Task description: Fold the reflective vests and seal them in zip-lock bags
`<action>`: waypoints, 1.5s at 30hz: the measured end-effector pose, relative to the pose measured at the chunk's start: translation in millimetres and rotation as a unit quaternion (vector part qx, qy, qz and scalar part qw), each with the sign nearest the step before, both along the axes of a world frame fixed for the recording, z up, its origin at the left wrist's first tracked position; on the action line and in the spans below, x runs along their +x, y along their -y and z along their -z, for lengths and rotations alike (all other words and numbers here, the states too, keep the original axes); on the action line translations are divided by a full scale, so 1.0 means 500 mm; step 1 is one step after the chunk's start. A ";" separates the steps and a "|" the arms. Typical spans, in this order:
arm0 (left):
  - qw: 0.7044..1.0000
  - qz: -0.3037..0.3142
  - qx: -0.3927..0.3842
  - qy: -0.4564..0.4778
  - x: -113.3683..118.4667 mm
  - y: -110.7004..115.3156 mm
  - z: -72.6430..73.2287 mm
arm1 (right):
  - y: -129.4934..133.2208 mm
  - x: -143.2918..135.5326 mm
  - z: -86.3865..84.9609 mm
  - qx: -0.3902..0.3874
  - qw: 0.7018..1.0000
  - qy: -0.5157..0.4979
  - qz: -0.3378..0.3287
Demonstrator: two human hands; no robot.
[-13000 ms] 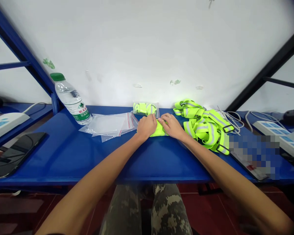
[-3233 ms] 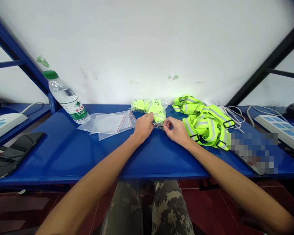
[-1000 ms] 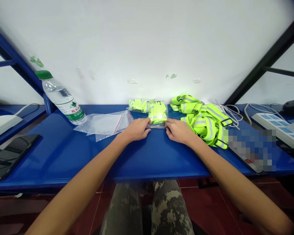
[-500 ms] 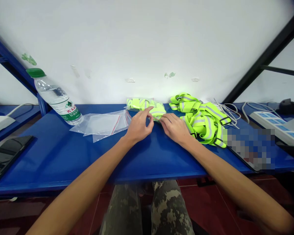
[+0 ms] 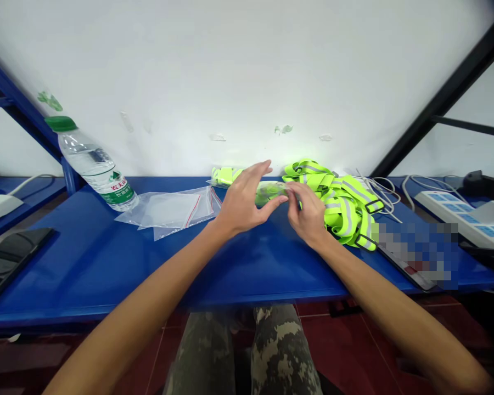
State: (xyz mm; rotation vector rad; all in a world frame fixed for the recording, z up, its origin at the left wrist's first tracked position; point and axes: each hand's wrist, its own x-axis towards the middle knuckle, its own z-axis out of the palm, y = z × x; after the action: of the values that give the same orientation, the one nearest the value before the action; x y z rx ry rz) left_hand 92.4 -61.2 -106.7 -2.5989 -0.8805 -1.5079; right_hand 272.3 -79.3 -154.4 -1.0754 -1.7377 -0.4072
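Observation:
My right hand (image 5: pixel 307 211) pinches the edge of a clear plastic bag (image 5: pixel 271 191) with something yellow-green inside. My left hand (image 5: pixel 247 200) is open beside it, thumb and fingers spread around the bag's left part, which it partly hides. Behind my left hand another bagged yellow-green strap bundle (image 5: pixel 226 175) lies near the wall. A loose heap of yellow-green reflective straps (image 5: pixel 341 206) with black buckles is just right of my right hand. Several flat clear zip bags (image 5: pixel 170 209) with red lines lie to the left.
A water bottle (image 5: pixel 101 167) with a green cap stands at the back left. A dark phone-like device (image 5: pixel 16 260) is at the far left. White cables (image 5: pixel 385 192) and a power strip (image 5: pixel 465 214) are at the right, near a pixelated flat object (image 5: pixel 414 258).
My left hand has opened and spread its fingers. My right hand has moved a little right, and the bag between the hands has been raised and shifted right.

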 end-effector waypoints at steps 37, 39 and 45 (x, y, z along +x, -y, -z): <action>0.973 -0.079 -0.209 -0.063 -0.055 -0.098 0.017 | -0.021 -0.011 0.000 -0.418 0.784 -0.387 -0.244; 0.974 -0.077 -0.201 -0.077 -0.051 -0.096 0.018 | -0.019 -0.014 -0.003 -0.423 0.774 -0.398 -0.253; 0.974 -0.072 -0.197 -0.090 -0.042 -0.090 0.021 | -0.019 -0.017 -0.007 -0.425 0.769 -0.411 -0.244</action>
State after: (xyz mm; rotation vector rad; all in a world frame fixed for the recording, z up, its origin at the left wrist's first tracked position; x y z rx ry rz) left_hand 71.3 -16.2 -117.3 -2.7909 -1.4357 -1.1357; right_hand 263.8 -69.6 -151.0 -1.0739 -1.2537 1.1491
